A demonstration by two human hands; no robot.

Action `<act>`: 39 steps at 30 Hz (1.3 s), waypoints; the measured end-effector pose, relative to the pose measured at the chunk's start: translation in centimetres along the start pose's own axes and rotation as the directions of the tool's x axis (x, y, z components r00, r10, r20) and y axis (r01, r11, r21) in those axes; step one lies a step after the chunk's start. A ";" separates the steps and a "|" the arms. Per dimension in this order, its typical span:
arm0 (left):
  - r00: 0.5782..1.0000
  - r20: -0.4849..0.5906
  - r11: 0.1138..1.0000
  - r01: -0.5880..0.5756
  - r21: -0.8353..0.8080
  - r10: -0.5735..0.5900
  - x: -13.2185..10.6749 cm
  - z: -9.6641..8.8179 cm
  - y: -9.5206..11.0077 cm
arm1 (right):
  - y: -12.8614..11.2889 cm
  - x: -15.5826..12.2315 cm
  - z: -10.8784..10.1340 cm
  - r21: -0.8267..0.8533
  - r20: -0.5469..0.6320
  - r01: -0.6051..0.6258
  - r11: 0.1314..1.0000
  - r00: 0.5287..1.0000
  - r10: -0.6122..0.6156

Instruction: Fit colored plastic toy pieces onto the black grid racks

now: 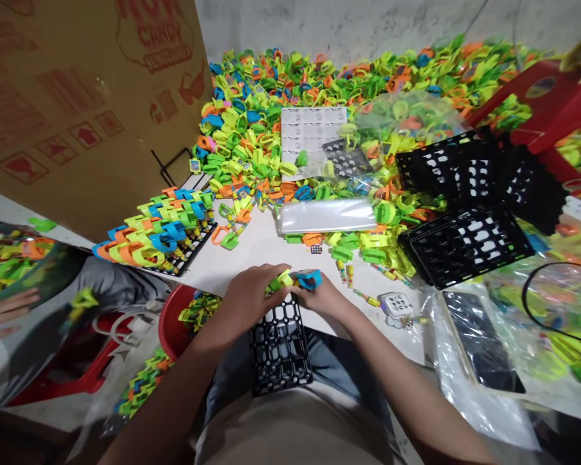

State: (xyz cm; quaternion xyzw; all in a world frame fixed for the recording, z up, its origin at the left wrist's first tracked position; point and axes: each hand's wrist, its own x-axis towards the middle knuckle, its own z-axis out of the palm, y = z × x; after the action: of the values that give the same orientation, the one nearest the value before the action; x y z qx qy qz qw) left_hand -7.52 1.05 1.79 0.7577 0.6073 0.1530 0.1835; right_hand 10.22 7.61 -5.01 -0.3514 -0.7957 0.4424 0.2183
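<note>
My left hand is curled over small yellow-green plastic pieces at the far end of a black grid tray that lies across my lap. My right hand meets it there, fingers closed on a blue plastic piece. Both hands press together above the tray's top edge, at the near rim of the white table.
A filled black tray of coloured pieces sits left. A huge heap of green, yellow, orange and blue pieces covers the back. Black baskets stand right, a phone in plastic nearer. Another person's hand shows far left. A cardboard box stands behind.
</note>
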 end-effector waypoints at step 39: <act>0.884 -0.381 0.953 0.302 0.018 -0.272 3.8 0.1 -12.1 | -2.1 9.1 -7.0 -0.288 0.077 0.039 0.957 0.997 -0.017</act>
State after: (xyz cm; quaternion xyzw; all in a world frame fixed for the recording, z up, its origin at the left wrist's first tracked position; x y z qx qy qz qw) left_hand -17.16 7.11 -3.89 0.6227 0.7419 0.2424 0.0558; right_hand 8.09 17.55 0.70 -0.3516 -0.8642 0.3311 0.1412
